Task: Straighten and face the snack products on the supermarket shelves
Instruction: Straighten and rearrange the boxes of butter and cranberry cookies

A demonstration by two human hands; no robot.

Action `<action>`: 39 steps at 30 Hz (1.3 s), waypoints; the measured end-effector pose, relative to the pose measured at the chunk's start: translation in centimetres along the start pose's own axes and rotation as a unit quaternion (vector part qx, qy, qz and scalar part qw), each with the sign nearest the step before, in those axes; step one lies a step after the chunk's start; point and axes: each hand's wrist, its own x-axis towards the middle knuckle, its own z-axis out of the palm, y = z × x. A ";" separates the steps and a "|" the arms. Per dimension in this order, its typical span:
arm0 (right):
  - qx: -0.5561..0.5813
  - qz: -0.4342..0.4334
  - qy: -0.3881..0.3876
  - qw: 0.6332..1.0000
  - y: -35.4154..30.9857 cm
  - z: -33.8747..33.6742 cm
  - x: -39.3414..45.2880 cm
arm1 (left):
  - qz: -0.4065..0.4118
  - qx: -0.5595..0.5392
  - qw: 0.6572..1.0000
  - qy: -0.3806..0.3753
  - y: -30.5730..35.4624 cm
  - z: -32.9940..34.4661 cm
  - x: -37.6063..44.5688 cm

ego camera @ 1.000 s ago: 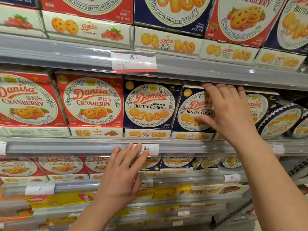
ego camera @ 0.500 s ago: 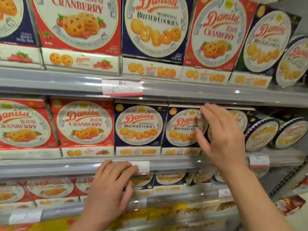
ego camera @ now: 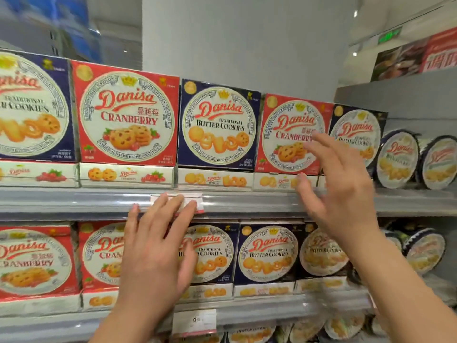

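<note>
Danisa cookie boxes fill two shelves across the head view, faces toward the camera. Top shelf, 9 to 3 o'clock: a blue butter-cookie box [ego camera: 29, 110] cut off by the frame edge, a red cranberry box [ego camera: 125, 115], a blue butter-cookie box at centre [ego camera: 217, 125], a second red cranberry box [ego camera: 289, 134], then a further blue box [ego camera: 356, 137] turned slightly away, with round tins [ego camera: 398, 159] standing on edge at 3 o'clock. Each upright box rests on a flat white box [ego camera: 126, 175] laid beneath it. Left hand [ego camera: 158, 251] at 6 o'clock: fingers straight and spread, holding nothing, fingertips [ego camera: 168, 199] at the price tag [ego camera: 195, 203] on the top shelf's front rail [ego camera: 74, 201]; actual contact cannot be confirmed. Palm covers parts of a red cranberry box [ego camera: 99, 256] and a blue butter-cookie box [ego camera: 212, 253] on the lower shelf. Right hand [ego camera: 343, 191] at 3 o'clock: fingers extended and loosely spread, motion-blurred, gripping nothing, in front of the right edge of the second red cranberry box; touching or not cannot be told. Lower shelf at 4 o'clock: one more blue box [ego camera: 269, 253], then round tins [ego camera: 321, 253] leaning. A second price tag [ego camera: 195, 320] sits on the lower rail at 6 o'clock.
</note>
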 end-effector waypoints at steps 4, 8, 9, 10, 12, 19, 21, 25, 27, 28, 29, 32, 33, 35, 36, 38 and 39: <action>-0.013 0.013 -0.040 0.999 0.5 0.3 4.8 | 0.000 0.016 1.000 0.003 -0.4 0.2 0.1; -0.028 0.031 -0.065 0.997 1.8 1.1 7.9 | 0.003 0.030 1.000 -0.001 -0.5 0.1 0.4; -0.032 0.035 -0.070 0.996 2.0 1.2 8.2 | 0.005 0.030 1.000 -0.002 -0.4 0.0 0.4; -0.040 0.040 -0.077 0.995 2.3 1.4 8.4 | 0.006 0.031 0.999 -0.004 -0.4 -0.1 0.4; -0.056 0.048 -0.099 0.992 2.7 1.8 8.5 | 0.008 0.036 0.999 -0.009 -0.4 -0.3 0.4; -0.067 0.060 -0.097 0.991 2.8 2.1 8.4 | 0.014 0.037 0.999 -0.014 -0.4 -0.3 0.3; -0.072 0.053 -0.093 0.992 2.9 1.8 8.4 | 0.014 0.038 0.999 -0.019 -0.5 -0.4 0.3; -0.056 0.053 -0.100 0.992 3.2 1.2 8.5 | 0.011 0.037 0.999 -0.024 -0.4 -0.5 0.2; -0.055 0.053 -0.110 0.991 3.3 0.9 8.6 | 0.010 0.037 0.999 -0.026 -0.3 -0.4 0.1; -0.054 0.053 -0.117 0.990 3.2 0.8 8.7 | 0.010 0.036 0.999 -0.026 -0.3 -0.4 0.1; -0.050 0.055 -0.126 0.989 3.2 0.6 8.8 | 0.009 0.036 0.999 -0.026 -0.3 -0.4 0.1; -0.030 0.069 -0.147 0.986 2.9 0.0 9.2 | 0.007 0.037 0.999 -0.026 -0.3 -0.5 0.2; -0.024 0.075 -0.152 0.985 2.8 -0.3 9.4 | 0.006 0.038 0.999 -0.027 -0.2 -0.5 0.2; -0.015 0.083 -0.159 0.984 2.7 -0.9 9.8 | 0.005 0.039 0.999 -0.030 -0.2 -0.5 0.1; -0.008 0.089 -0.161 0.983 2.7 -1.2 9.9 | 0.005 0.039 0.999 -0.031 -0.2 -0.5 0.1; 0.009 0.094 -0.165 0.982 2.8 -1.8 10.2 | 0.004 0.039 0.999 -0.034 -0.1 -0.5 0.1; 0.015 0.090 -0.167 0.982 2.9 -2.0 10.3 | 0.004 0.040 0.999 -0.036 -0.1 -0.6 0.1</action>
